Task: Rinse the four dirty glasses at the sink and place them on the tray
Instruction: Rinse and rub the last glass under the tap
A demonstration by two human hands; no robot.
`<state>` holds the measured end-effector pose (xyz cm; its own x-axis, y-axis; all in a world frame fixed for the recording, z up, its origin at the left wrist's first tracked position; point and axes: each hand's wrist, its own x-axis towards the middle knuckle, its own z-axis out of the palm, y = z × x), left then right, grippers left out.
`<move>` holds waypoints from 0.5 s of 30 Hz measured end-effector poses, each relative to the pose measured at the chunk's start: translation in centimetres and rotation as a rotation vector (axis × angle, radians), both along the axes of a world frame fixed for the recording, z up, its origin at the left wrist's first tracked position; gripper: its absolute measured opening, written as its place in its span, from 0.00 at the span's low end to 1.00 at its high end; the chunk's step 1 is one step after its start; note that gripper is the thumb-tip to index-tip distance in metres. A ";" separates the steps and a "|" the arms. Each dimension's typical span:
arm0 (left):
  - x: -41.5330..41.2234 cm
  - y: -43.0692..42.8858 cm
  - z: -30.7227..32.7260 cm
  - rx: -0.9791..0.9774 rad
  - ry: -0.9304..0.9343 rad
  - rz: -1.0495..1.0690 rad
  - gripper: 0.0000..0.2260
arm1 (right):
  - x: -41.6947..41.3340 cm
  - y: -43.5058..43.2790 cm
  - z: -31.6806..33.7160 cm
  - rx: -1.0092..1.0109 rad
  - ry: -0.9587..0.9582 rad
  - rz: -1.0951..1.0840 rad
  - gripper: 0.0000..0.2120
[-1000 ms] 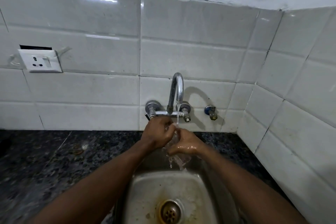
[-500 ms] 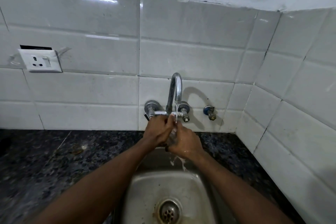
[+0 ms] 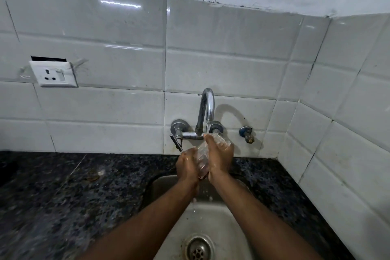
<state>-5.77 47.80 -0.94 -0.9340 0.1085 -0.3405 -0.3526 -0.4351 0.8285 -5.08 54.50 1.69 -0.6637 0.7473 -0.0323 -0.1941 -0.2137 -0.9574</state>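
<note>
Under tap [image 3: 207, 104]: L hand [image 3: 186, 165], R hand [image 3: 221, 155] round glass [image 3: 202, 161].

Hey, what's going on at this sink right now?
A person is rinsing a clear glass over the sink. Both hands hold it: the left hand grips its lower end and the right hand wraps round its upper part. Water runs from the tap onto it and drips down below. Nothing else of the task is in view.
</note>
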 end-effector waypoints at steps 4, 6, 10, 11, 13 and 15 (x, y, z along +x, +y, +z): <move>-2.0 -1.5 1.6 -0.363 0.161 0.010 0.12 | 0.9 1.5 0.3 0.293 -0.029 0.223 0.28; -3.7 -3.1 2.2 -0.679 0.305 -0.002 0.14 | 1.4 3.4 0.1 0.447 -0.142 0.474 0.26; -4.9 -4.1 2.0 -0.876 0.518 -0.023 0.15 | 1.9 5.1 1.9 1.105 -0.431 0.794 0.33; -4.9 -3.9 2.0 -0.916 0.563 -0.027 0.15 | 1.8 4.7 2.7 1.406 -0.489 0.735 0.30; -5.0 -3.7 2.2 -0.986 0.638 -0.033 0.15 | 1.4 3.6 3.4 1.812 -0.465 0.602 0.29; -4.7 -3.8 2.3 -0.926 0.815 -0.050 0.12 | 0.8 3.5 3.4 1.743 -0.507 0.663 0.35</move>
<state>-10.47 44.01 1.35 -0.9112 0.1780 0.3714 0.4115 0.4315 0.8028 -4.32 57.98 5.10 -0.9809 -0.1640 0.1050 -0.1742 0.9799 -0.0967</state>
